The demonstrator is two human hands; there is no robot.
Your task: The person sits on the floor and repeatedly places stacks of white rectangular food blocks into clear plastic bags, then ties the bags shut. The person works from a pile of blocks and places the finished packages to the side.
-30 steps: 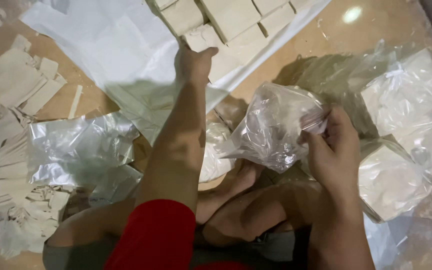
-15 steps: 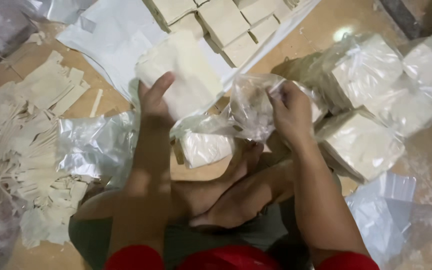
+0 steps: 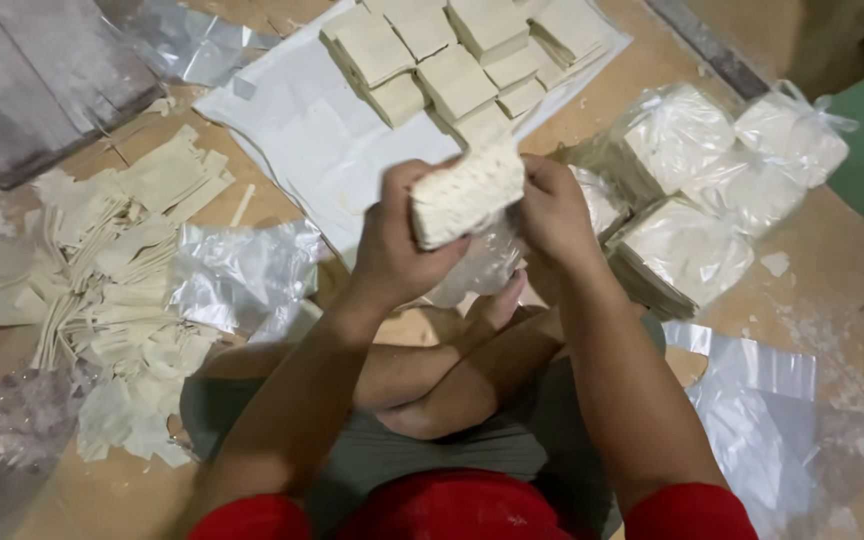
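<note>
Wooden floor spreads under a seated person's crossed legs. Their left hand has its fingers closed round a stack of pale square sheets, held above the lap. Their right hand grips a clear plastic bag touching the stack's underside. More stacks sit on white paper beyond; filled bags lie to the right.

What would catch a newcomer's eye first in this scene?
At centre, the left hand and right hand grip a pale rectangular stack of thin sheets above a clear plastic bag. More square beige stacks sit on white paper beyond; filled bags pile right.
</note>
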